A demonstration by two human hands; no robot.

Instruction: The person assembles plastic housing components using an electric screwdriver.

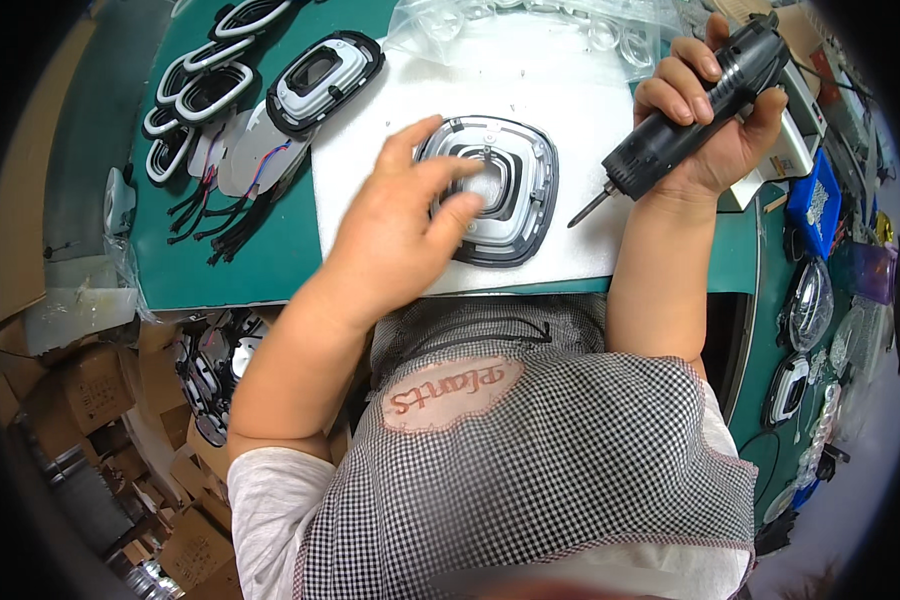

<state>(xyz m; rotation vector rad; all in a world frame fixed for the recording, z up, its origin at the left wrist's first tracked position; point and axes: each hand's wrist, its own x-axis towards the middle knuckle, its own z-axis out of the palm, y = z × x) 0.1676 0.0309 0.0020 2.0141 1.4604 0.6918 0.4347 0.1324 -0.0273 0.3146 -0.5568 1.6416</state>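
Left hand: here's the left hand (392,228) over the left side of the grey, black-rimmed housing (518,232), thumb and fingers apart; whether the fingertips touch, I can't tell.
Right hand: up goes the eye to the right hand (718,145), fingers clamped round the black electric screwdriver (660,150), bit slanting down and left, apart from the housing.
Housing: face up on the white mat (585,115), midway along and close to its near edge.
Mat's far-left corner: a second housing (320,98) tilts there, beside grey plates (255,155) and dark wires (240,230) on the green table (195,285).
Risk, bit: a careless swing could scratch the housing or catch the left fingers, lying so near.
Risk, footing: pressing off-centre, unbraced, might skid the housing over that near edge.
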